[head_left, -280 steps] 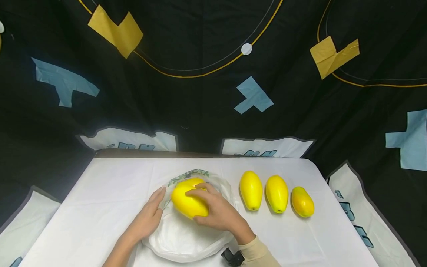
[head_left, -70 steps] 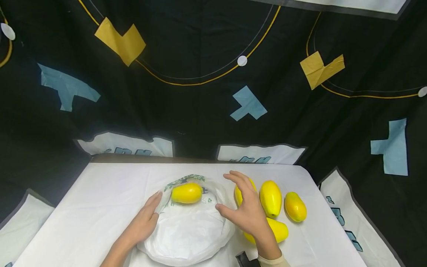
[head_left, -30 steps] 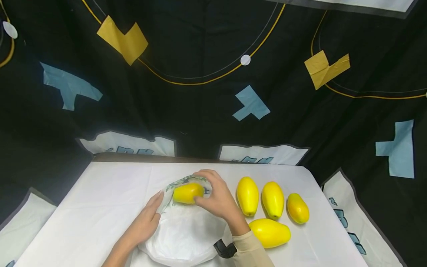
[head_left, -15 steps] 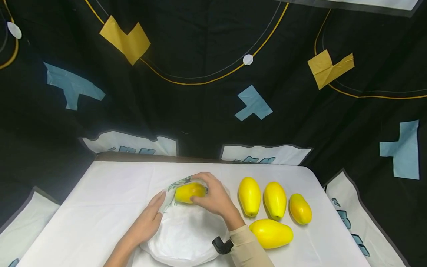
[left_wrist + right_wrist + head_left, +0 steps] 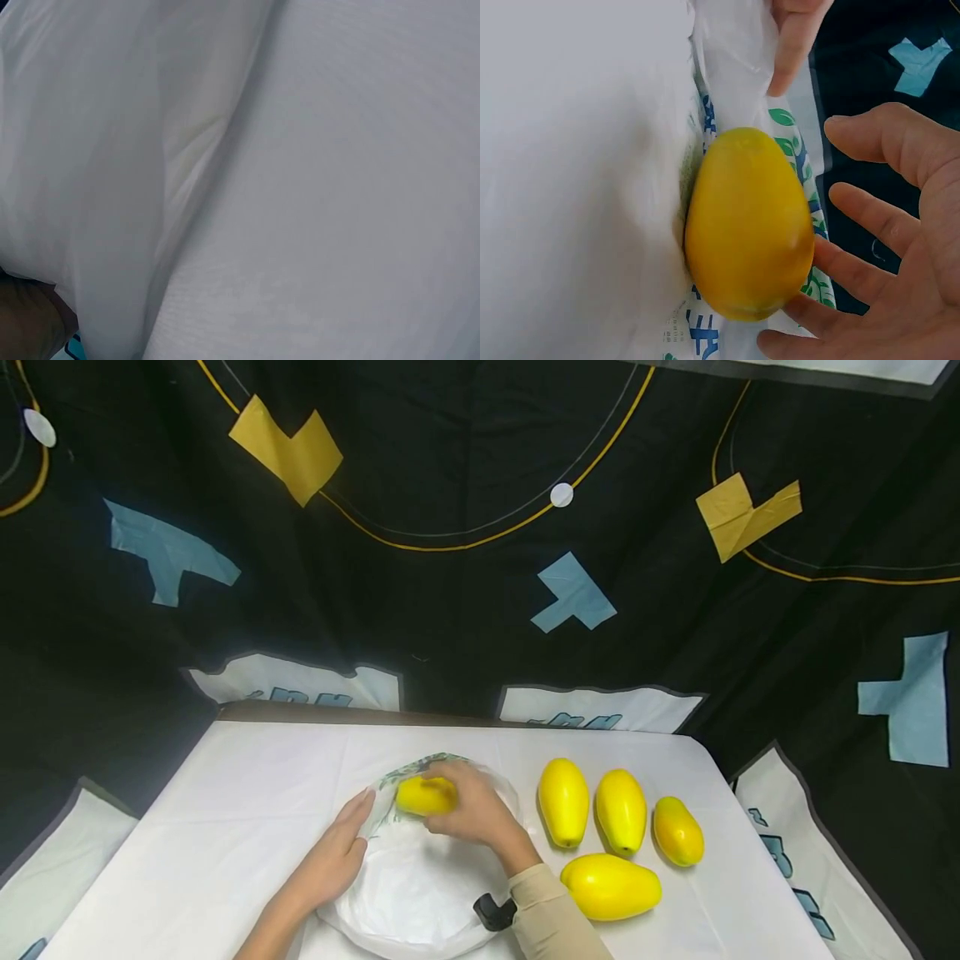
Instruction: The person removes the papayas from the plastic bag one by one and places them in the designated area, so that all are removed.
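A white plastic bag (image 5: 420,893) with green and blue print lies on the table, its mouth spread wide. One yellow papaya (image 5: 748,225) is at the bag's far side. My right hand (image 5: 468,806) reaches over it; in the right wrist view the fingers are spread around its end and the thumb stands apart from it. My left hand (image 5: 333,852) rests against the bag's left rim with straight fingers. The left wrist view shows mostly the bag's side (image 5: 97,150) and white cloth. What else is inside the bag is hidden.
Several yellow papayas lie right of the bag: a row of three, including the small rightmost papaya (image 5: 678,832), and a sideways papaya (image 5: 611,887) nearer me. A white cloth covers the table (image 5: 225,827). A black curtain (image 5: 420,610) hangs behind.
A papaya once gripped over the bag is gone from there; one now lies sideways right of the bag. My right hand has since returned over the papaya in the bag. My left hand stays put.
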